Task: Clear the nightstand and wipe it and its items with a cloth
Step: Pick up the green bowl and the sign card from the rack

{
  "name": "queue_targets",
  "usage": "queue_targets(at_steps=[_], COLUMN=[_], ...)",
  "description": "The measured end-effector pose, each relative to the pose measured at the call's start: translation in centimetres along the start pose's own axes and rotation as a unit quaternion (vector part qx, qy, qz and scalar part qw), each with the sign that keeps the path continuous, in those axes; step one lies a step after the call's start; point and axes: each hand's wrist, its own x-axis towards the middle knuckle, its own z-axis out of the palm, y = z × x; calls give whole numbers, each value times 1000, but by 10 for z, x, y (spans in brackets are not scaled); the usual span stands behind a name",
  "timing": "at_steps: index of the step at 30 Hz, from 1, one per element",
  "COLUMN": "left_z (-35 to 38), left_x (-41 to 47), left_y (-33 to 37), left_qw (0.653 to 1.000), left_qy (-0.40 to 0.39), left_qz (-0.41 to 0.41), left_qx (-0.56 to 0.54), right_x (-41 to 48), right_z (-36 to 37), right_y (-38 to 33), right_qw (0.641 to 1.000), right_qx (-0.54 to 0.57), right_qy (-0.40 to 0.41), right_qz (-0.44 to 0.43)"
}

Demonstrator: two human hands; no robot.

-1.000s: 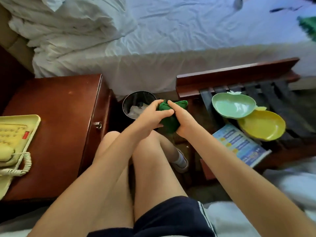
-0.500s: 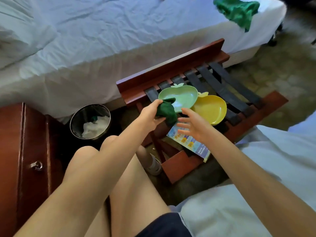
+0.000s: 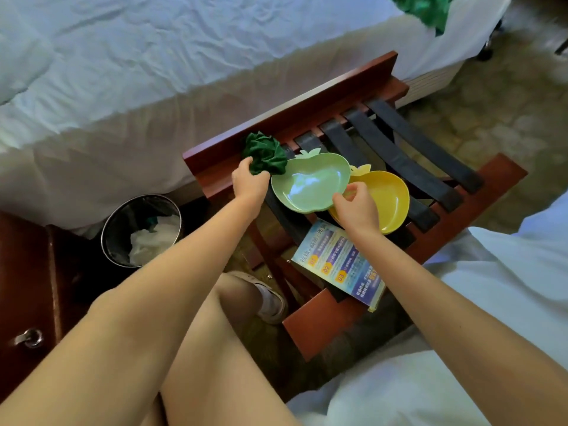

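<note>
White bed: fills the upper left of the frame and plays no part in the job.
Luggage rack: centre right, likely the holding surface for items taken off the nightstand.
Nightstand: lower left edge; only dark wood and a drawer pull show.
Green dish: on the rack's straps, overlapping the yellow dish, so it is easiest to reach first.
Leaflet: below the dishes, at the rack's near edge.
Cloth: bunched in the left hand, just upper left of the green dish, probably ready to wipe it.
Right hand: pinches the green dish's near rim, probably to steady or lift it.
</note>
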Motion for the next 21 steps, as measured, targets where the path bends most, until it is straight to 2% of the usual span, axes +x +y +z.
queue_targets(at_steps=[1,2,5,7,9,12,14,16,18,21], left_z=[3,6,13,18,25,35,42,50,59,73], left_x=[-1,-2,-12,-18,-20,-26,-33,-46,-60,-74], left_y=[-5,-10,-15,-13,-12,-7,-5,-2,3,7], left_qw=[999,998,988,982,985,990,995,997,995,990], left_qy=[38,40,-103,-151,-137,-97,-76,-75,-97,-127], left_qz=[-12,-36,-110,-112,-97,-91,-65,-28,5,33], left_qx=[35,41,-14,-20,-30,-37,-18,-1,27,46], right_x=[2,4,12,17,19,18,19,21,23,23], right_z=[-1,-2,-12,-20,-29,-41,-47,-52,-56,-60], right_y=[2,4,13,23,33,47,55,60,63,64], right_qw=[999,997,986,973,963,963,972,990,997,994], right_qx=[-19,-39,-110,-177,-219,-223,-191,-88,27,93], right_qy=[27,57,109,100,101,122,125,105,74,48], right_qz=[-8,-19,-69,-111,-125,-86,-50,-15,11,39])
